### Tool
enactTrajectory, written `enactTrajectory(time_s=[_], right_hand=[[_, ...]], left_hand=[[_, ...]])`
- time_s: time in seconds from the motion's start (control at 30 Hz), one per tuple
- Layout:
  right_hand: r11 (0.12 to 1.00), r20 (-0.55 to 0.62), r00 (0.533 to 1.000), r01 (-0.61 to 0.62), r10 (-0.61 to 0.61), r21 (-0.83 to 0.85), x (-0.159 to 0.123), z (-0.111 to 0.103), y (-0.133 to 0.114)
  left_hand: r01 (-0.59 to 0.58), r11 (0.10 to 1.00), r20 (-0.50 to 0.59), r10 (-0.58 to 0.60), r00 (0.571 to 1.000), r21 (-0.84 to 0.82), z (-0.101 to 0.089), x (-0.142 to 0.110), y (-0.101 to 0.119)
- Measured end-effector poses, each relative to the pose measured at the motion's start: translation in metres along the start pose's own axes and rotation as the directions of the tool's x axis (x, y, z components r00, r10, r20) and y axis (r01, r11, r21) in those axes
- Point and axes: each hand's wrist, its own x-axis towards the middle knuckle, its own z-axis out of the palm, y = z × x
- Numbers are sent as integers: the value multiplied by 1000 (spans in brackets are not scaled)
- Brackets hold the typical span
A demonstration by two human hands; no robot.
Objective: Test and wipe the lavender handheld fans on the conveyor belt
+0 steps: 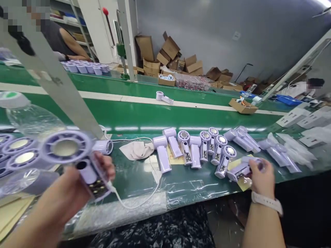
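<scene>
In my left hand (69,186), fingers wrapped round its handle, is a lilac handheld fan (86,172) with a round vented head. A white charging cable (124,205) is plugged into its side and loops across the bench. At the right, my right hand (262,177) has its fingers closed round the head of another lilac handheld fan (239,169), which lies low over a yellow sheet (244,184). Several more lilac fans (195,151) lie in a row between my hands, some face up with a see-through handle front. A crumpled pale cloth (137,150) lies left of them.
Bagged fans (281,155) lie at the right. A plastic bottle (31,113) and more fan heads (22,151) crowd the left beside a metal post (59,79). Beyond runs a green conveyor (129,115) carrying one fan (164,98). A co-worker (69,41) sits across.
</scene>
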Motion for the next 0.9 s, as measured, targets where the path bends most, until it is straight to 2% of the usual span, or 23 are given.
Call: enactTrajectory(time_s=[0.03,0.07,0.1,0.13,0.17,0.2,0.23,0.27,0.3,0.37,0.4,0.43,0.47,0.53,0.57,0.6,0.63,0.67,0.77,0.83,0.9], right_hand=[[1000,-43,999,8,-8,-1,-8,-6,-12],[1000,-64,997,30,-30,6,-19,-9,-28],[995,-13,995,96,-96,37,-32,-8,-47],[971,33,979,197,-203,135,-47,-2,-68],[926,172,935,255,-310,279,-65,8,-91],[882,319,863,255,-393,396,-85,21,-113],[860,484,752,211,-447,465,-104,35,-134],[833,572,657,162,-491,529,-123,50,-154],[795,616,571,112,-543,596,-138,64,-171],[701,672,395,-91,-626,707,-158,86,-197],[661,676,330,-176,-659,729,-162,94,-206],[652,680,290,-202,-673,731,-164,99,-213],[689,696,258,-131,-671,713,-165,103,-218],[779,754,202,214,-625,589,-171,108,-224],[778,791,168,384,-588,498,-177,111,-225],[752,826,120,501,-551,428,-186,113,-226],[727,855,70,564,-515,392,-197,115,-225],[717,872,32,584,-489,381,-210,118,-224],[722,893,-2,588,-450,365,-241,127,-218],[741,898,-5,563,-440,366,-247,132,-213],[769,903,-16,518,-429,375,-238,134,-206]], left_hand=[[-2,1000,122,4,992,-17,12,-1,-3],[-25,999,256,30,966,-25,24,-3,-9],[-49,998,378,58,924,-33,36,-7,-16],[-30,998,454,54,889,-60,49,-12,-25],[49,994,525,8,851,-95,60,-17,-34],[123,978,562,-6,827,-170,69,-22,-43],[177,961,566,-26,824,-213,75,-26,-51],[207,944,545,-36,838,-256,77,-30,-58],[200,929,484,-26,874,-311,74,-33,-63],[142,912,353,3,936,-385,58,-38,-67],[106,907,296,21,955,-408,46,-39,-65],[73,905,251,38,967,-419,33,-41,-61],[40,907,213,55,975,-420,21,-42,-56],[-21,917,146,86,986,-397,2,-43,-44],[-59,922,111,110,988,-383,-4,-43,-39],[-93,924,85,134,987,-370,-7,-44,-33],[-116,926,74,153,985,-360,-9,-44,-29],[-133,924,68,167,984,-357,-9,-44,-24],[-144,917,74,183,980,-372,-4,-42,-18],[-119,914,95,168,981,-388,-3,-42,-19],[-64,909,103,117,988,-412,-5,-44,-24]])
